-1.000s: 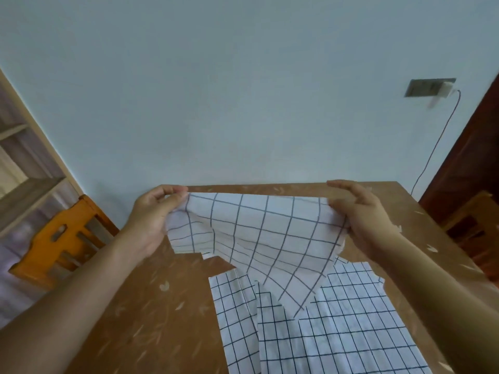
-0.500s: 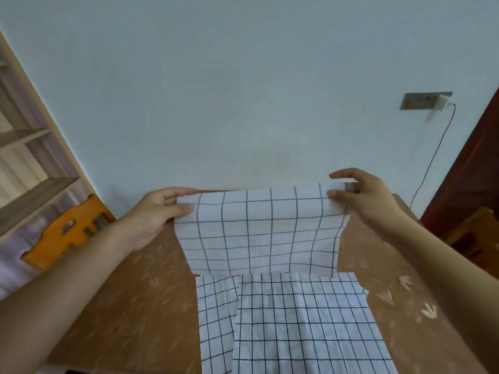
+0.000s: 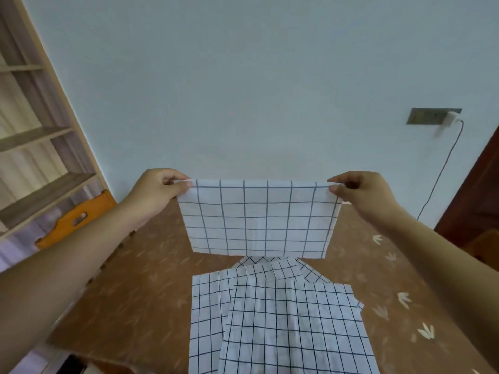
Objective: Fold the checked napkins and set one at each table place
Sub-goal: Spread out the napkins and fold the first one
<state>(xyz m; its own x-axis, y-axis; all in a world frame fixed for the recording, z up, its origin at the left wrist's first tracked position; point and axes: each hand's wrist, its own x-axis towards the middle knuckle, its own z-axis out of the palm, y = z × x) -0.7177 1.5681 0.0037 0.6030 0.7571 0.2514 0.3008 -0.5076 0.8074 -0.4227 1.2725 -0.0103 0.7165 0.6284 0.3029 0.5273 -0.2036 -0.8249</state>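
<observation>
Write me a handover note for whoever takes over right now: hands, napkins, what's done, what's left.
Left hand: pinch grip on the held napkin's top left corner.
Right hand: pinch grip on its top right corner.
The held napkin hangs taut and flat above the table, apparently folded once.
The remaining napkins lie overlapped and flat on the table below.
Done: no napkin visibly set at a place.
Left: finish this fold, place it, then fold and place the rest.
</observation>
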